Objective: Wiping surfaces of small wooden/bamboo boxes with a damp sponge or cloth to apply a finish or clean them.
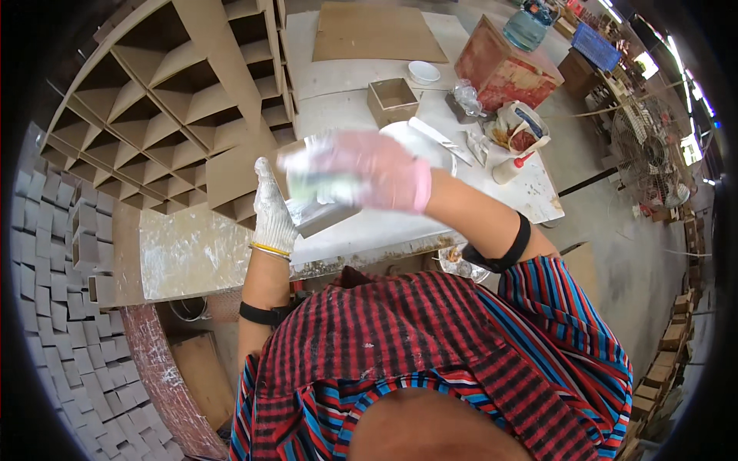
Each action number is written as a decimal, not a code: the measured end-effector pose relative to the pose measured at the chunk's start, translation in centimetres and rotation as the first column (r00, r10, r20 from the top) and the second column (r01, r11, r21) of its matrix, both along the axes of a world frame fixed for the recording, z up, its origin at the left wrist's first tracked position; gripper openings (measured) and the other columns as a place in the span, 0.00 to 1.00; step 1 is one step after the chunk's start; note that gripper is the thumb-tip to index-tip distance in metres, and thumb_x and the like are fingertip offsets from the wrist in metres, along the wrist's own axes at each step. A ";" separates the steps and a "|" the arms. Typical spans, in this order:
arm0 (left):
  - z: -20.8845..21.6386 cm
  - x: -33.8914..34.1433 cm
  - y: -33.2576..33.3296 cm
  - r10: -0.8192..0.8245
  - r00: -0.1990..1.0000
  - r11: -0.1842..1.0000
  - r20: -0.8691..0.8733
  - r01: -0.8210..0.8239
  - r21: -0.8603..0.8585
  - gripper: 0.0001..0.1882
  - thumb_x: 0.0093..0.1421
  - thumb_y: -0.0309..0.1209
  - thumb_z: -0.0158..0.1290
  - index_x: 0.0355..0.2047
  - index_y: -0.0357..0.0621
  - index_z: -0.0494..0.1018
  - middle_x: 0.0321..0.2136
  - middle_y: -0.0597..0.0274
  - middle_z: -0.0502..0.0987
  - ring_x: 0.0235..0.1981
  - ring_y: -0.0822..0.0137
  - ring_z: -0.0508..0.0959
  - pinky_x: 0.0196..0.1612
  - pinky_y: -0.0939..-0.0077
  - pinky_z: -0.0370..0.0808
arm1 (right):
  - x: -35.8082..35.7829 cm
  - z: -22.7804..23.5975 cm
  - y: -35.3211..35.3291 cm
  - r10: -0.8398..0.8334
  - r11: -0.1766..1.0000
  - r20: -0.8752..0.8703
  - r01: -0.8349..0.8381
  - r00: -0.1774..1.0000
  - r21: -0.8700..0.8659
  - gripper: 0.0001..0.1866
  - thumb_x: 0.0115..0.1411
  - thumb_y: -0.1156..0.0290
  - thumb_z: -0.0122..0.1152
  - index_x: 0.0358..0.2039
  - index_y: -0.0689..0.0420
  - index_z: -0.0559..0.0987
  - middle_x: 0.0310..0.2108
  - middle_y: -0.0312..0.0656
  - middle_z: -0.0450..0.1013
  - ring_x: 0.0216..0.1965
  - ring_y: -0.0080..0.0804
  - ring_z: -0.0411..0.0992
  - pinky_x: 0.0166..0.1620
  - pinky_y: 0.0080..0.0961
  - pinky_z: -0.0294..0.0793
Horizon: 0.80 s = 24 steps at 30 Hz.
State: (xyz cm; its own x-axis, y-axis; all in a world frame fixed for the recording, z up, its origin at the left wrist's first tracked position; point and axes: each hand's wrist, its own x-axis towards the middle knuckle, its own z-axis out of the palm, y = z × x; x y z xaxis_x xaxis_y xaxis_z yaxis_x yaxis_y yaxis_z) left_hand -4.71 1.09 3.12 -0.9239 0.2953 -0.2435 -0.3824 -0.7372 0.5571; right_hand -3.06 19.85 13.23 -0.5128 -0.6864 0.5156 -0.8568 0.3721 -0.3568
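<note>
My left hand (274,211), in a white knit glove, stands edge-on against the left side of a grey open box (329,221), its visible fingers straight. Over that box is my right hand (377,165), in a pink glove and smeared by motion. A pale green-white patch shows at its fingers, too blurred to name. Part of the box lies hidden under this hand. Right behind the left hand is a brown cardboard box (231,183). To the right of my right hand a white brush-like tool (434,137) lies across a round white dish (453,163).
A tall stack of open cardboard boxes (181,58) rises at left. On the worktable (192,257) stand a small square box (392,100), white bowl (423,73), red-tipped bottle (509,169) and red crate (507,65). Many pale boxes (69,307) fill the far left; a fan (642,142) stands right.
</note>
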 end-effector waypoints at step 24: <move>3.2 2.7 1.8 -0.047 0.995 0.976 -0.084 0.064 0.210 0.20 0.60 0.37 0.46 0.48 0.38 0.66 0.42 0.54 0.74 0.39 0.60 0.77 0.39 0.68 0.77 | 0.1 0.7 -0.8 0.109 0.963 0.271 -0.034 0.957 -0.266 0.29 0.47 0.70 0.62 0.52 0.47 0.70 0.46 0.44 0.70 0.49 0.40 0.67 0.53 0.33 0.65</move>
